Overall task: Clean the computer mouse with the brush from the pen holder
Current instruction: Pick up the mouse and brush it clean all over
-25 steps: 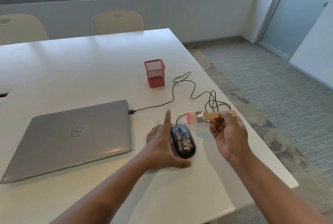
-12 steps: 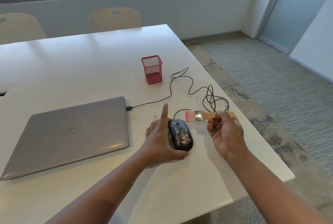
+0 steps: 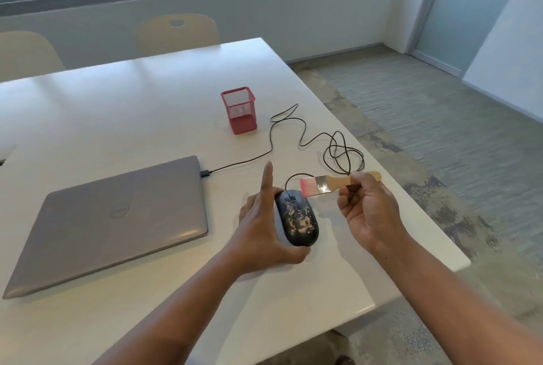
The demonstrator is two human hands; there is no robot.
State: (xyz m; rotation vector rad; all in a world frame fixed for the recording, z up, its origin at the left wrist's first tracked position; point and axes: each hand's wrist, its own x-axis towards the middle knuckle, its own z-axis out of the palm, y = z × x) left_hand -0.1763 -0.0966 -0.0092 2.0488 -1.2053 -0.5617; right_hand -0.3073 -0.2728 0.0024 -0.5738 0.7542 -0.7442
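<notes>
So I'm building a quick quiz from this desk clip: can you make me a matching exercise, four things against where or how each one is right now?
Things:
1. brush
2. mouse
3. pen holder
4. laptop

States:
A. lid closed, cable plugged into its far right corner
B. empty, standing upright at the far side of the table
C. held by its wooden handle in the right hand
D. on the table, steadied by the left hand

Pairs: 1-C, 2-D, 3-B, 4-A
</notes>
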